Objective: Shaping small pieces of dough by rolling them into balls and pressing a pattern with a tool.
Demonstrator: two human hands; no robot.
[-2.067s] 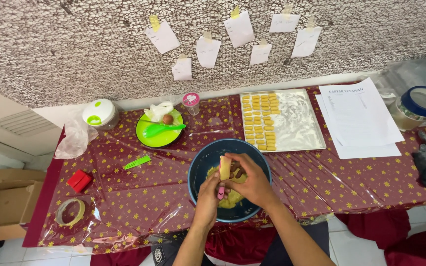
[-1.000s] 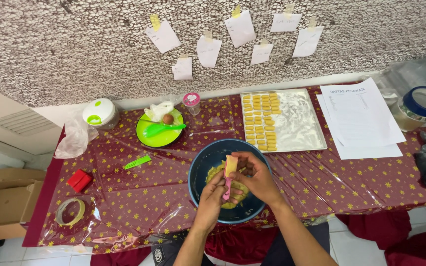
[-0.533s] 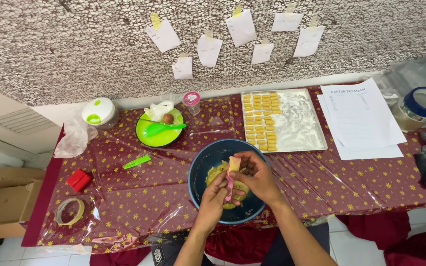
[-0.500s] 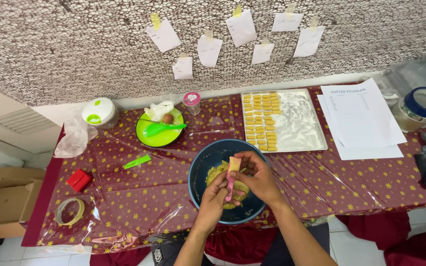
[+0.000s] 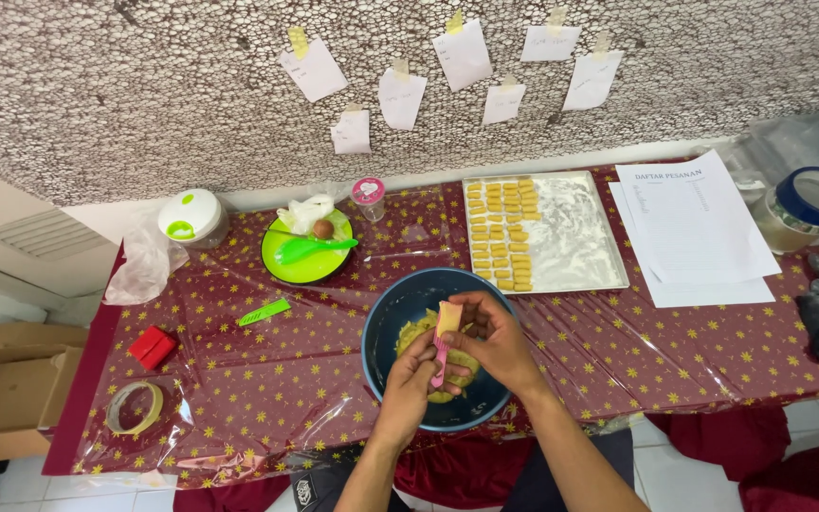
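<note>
Your left hand (image 5: 408, 387) grips a small pink tool (image 5: 439, 358) and your right hand (image 5: 485, 339) pinches a yellow dough piece (image 5: 447, 319) over the blue bowl (image 5: 392, 313) at the table's (image 5: 239, 379) front edge.

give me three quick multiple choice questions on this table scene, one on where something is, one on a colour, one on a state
1. Where does the baking tray lie?
A. behind the blue bowl, toward the wall
B. on the floor
C. at the table's left end

2. What colour is the plate holding the spoon?
A. white
B. green
C. black

3. What are the hands doing?
A. resting flat on the table
B. the right hand and left hand hold a piece of yellow dough over the blue bowl
C. lifting the papers

Answers:
A, the tray sits just beyond the bowl by the wall.
B, the plate is bright green.
B, both hands meet around the dough above the bowl.
</note>
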